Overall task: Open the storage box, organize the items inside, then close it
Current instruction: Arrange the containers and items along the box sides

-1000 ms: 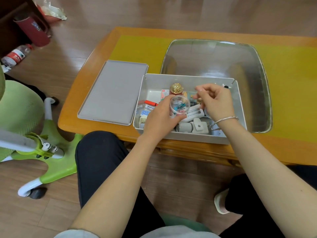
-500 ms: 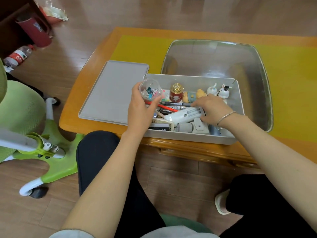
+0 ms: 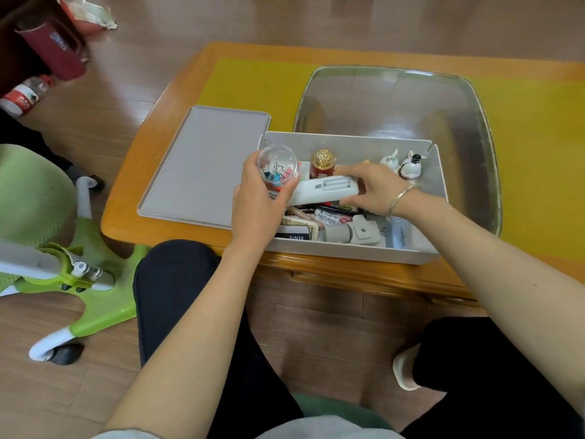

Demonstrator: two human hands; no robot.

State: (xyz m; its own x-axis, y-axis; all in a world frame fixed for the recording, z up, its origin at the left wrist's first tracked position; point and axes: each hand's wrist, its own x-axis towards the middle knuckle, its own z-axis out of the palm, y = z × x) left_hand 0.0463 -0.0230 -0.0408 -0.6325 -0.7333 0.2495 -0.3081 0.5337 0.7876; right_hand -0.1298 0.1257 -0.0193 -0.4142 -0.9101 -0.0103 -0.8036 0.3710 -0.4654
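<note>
the wooden table (image 3: 177, 198) carries a large clear tray (image 3: 474, 128), and in front of it the grey storage box (image 3: 348, 251) stands open at the near edge, its flat lid (image 3: 202, 166) lying just beside it on the left. the box holds a crowded mix: a gold-capped red bottle (image 3: 323, 163) and two small white figurines (image 3: 402, 164) along the far wall, pens, a black card and a grey strap piece toward the near wall. since a second ago the left hand (image 3: 256, 204) has carried the clear round capsule of binder clips (image 3: 278, 167) from the middle of the box to its left end, and now grips it from below, fingers curled round it, raised above the contents. the right hand (image 3: 373, 188) has gone from an empty pinch in the air to closing thumb and fingers round a white oblong device (image 3: 323, 190), lifted clear of the pens. judgement: sorting is under way, both hands loaded, nothing yet re-placed, the lid still off; closing remains well ahead.
</note>
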